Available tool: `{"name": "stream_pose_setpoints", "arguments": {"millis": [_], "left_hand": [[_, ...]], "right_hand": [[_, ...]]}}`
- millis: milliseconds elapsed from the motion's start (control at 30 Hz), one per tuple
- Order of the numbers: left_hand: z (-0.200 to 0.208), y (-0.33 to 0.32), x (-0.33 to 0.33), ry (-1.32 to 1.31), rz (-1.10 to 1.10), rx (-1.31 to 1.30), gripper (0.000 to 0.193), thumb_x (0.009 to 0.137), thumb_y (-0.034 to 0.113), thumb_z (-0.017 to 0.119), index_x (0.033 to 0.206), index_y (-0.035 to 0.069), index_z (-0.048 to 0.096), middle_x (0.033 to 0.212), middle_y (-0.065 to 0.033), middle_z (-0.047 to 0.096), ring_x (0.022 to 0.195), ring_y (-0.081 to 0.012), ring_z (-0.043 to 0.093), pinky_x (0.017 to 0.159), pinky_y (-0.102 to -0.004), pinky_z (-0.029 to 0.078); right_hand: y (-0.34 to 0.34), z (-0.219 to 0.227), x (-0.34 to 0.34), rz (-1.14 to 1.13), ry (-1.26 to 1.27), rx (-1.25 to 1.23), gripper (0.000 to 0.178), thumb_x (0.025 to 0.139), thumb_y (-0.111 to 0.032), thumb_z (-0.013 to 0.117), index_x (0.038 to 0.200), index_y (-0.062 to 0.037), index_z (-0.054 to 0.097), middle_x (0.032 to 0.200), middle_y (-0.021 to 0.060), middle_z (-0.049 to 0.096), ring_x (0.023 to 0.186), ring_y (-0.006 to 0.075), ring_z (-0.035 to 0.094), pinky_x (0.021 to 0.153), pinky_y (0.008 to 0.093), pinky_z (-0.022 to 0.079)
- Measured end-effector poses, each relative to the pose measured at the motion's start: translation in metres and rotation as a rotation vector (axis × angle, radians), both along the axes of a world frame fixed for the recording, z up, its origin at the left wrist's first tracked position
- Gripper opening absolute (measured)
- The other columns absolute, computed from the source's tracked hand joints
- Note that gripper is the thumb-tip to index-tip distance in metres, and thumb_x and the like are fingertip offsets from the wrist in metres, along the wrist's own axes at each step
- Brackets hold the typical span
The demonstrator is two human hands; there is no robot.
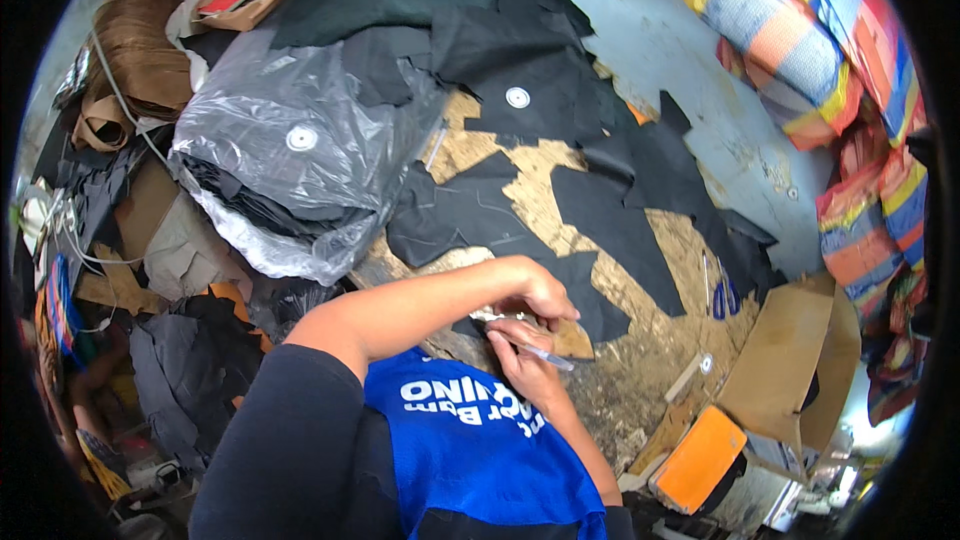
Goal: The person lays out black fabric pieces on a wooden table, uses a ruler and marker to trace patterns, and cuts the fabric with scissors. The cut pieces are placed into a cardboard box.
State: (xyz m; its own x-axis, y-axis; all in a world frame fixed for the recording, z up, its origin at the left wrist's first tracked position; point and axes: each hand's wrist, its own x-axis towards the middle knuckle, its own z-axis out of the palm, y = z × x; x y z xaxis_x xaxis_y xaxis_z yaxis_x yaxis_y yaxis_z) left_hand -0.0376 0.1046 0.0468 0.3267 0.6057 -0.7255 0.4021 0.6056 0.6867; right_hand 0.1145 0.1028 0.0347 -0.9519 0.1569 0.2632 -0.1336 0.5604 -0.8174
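Observation:
My left hand [544, 298] is bent over close to my body, its fingers curled down at a tan flat piece [574, 341] that looks like cardboard. Just below it, my right hand [528, 372] is closed around a clear-barrelled pen [545, 354], whose back end points right. Some small pale thing at the left fingertips is too blurred to name. Beyond both hands, a dark sheet of leather-like material [470, 208] with thin pale outlines drawn on it lies on the worn wooden board [690, 365]. More black cut sheets [620, 230] spread to the right.
Blue-handled scissors [724, 298] lie on the board at right. Near them stand an open cardboard box [775, 370] and an orange flat block [698, 460]. A plastic-wrapped black stack [300, 110] sits at left. Striped woven bundles [780, 50] line the far right, brown material [145, 40] the far left.

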Motion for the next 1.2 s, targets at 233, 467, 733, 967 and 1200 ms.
{"name": "stream_pose_setpoints", "arguments": {"millis": [233,467,733,967,1200], "left_hand": [[-0.016,0.006,0.001,-0.03,0.009,0.043,0.06,0.095,0.053,0.029,0.128,0.01,0.052,0.131,-0.0065,0.051,0.105,-0.0298,0.054,0.076,-0.0518,0.047],[0.007,-0.003,-0.001,-0.005,0.017,0.02,0.06,0.097,0.052,0.024,0.13,0.01,0.051,0.125,-0.0046,0.057,0.082,-0.027,0.057,0.069,-0.049,0.049],[0.003,-0.001,-0.002,-0.024,0.07,-0.062,0.063,0.095,0.056,0.025,0.132,0.011,0.05,0.139,-0.0034,0.043,0.107,-0.0308,0.05,0.082,-0.0533,0.045],[0.004,-0.003,-0.003,-0.002,-0.001,0.007,0.064,0.095,0.053,0.023,0.133,0.007,0.046,0.134,-0.0079,0.049,0.046,-0.0204,0.047,0.053,-0.0442,0.05],[0.02,-0.008,-0.003,0.073,0.006,0.056,0.066,0.094,0.059,0.023,0.127,0.011,0.054,0.12,-0.006,0.058,0.073,-0.0188,0.057,0.049,-0.0294,0.049]], "right_hand": [[-0.008,-0.006,-0.011,-0.002,0.065,0.094,0.009,0.079,-0.003,0.065,0.087,-0.0015,0.063,0.082,0.0154,0.065,0.077,0.0288,0.064,0.07,0.0356,0.051],[0.01,0.002,0.016,-0.169,0.028,-0.067,0.01,0.081,-0.005,0.064,0.09,-0.0016,0.064,0.081,0.0141,0.066,0.073,0.027,0.065,0.067,0.0327,0.051],[-0.01,-0.006,-0.006,0.002,0.071,0.09,0.009,0.08,-0.005,0.064,0.088,-0.0042,0.061,0.081,0.0127,0.065,0.076,0.0284,0.064,0.067,0.0367,0.051],[0.008,-0.005,0.044,-0.412,-0.128,-0.084,0.006,0.082,-0.005,0.061,0.085,-0.0008,0.059,0.076,0.0158,0.063,0.07,0.0282,0.065,0.064,0.035,0.051],[0.014,-0.008,0.034,-0.402,0.051,0.068,0.006,0.081,-0.006,0.062,0.083,-0.0004,0.062,0.072,0.0167,0.063,0.067,0.0319,0.064,0.061,0.0372,0.05]]}}
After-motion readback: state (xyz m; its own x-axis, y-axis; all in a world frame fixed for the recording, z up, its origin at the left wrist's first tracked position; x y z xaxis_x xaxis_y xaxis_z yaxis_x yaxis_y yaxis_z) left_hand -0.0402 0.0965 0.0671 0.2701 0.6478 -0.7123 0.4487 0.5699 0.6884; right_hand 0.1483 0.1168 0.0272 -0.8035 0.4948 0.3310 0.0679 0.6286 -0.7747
